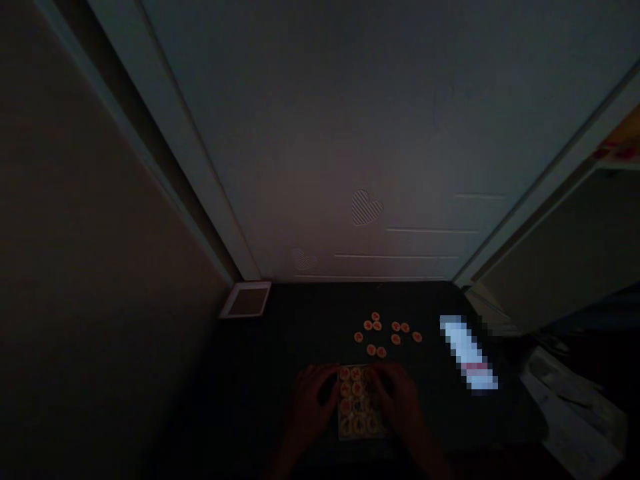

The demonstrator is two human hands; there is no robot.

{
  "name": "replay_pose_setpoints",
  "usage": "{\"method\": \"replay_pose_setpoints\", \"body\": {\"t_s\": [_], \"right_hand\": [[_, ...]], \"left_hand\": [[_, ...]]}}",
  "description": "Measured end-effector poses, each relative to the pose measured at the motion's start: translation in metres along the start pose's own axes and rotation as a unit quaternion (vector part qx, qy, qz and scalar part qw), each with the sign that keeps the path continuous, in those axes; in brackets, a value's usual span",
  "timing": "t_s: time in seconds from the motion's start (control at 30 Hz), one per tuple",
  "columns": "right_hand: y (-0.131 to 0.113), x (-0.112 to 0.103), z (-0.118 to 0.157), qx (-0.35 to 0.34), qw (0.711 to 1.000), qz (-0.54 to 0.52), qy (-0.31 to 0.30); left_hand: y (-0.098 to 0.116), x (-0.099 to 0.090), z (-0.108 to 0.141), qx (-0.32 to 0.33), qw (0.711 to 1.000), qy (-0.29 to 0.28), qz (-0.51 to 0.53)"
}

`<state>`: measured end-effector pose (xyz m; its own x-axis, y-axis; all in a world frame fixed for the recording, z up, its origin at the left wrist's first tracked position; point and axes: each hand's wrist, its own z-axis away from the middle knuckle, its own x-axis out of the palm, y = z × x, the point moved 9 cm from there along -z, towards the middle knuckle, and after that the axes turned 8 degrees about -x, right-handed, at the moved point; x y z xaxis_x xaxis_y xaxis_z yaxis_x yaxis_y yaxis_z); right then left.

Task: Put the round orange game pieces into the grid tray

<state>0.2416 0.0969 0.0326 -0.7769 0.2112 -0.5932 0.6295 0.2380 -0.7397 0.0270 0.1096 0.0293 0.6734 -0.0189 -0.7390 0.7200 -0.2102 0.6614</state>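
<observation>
Low in the view lies a small rectangular board (358, 437) with rows of round pieces in it, pale with red marks in the upper rows. My left hand (311, 400) is at its left edge, thumb and fingers curved against the side. My right hand (399, 397) covers the board's right part, its thumb and fingers closed together over the pieces there. What it pinches, if anything, is hidden in the dark. Beyond the board, several loose round pieces (396, 339) with red marks lie scattered on the dark table (280, 340).
A lit, blurred-out phone-like object (467, 353) lies on the table's right side. A pale-rimmed tray or frame (227, 307) sits at the back left corner. A whitish box (575, 407) stands beyond the right edge. Behind rises a pale panel (320, 167) with heart patterns. The light is dim.
</observation>
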Motion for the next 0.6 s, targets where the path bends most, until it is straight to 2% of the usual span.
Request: {"method": "replay_pose_setpoints", "body": {"t_s": [0.27,0.6], "right_hand": [[-0.0088,-0.0012,-0.0007,-0.021,0.999,0.032,-0.006],[-0.0087,0.0027,-0.003,-0.024,0.998,0.055,-0.01]], "left_hand": [[0.0074,-0.0063,0.0001,0.013,1.0,0.016,0.002],[0.0044,-0.0047,0.0,0.011,1.0,0.019,-0.001]]}}
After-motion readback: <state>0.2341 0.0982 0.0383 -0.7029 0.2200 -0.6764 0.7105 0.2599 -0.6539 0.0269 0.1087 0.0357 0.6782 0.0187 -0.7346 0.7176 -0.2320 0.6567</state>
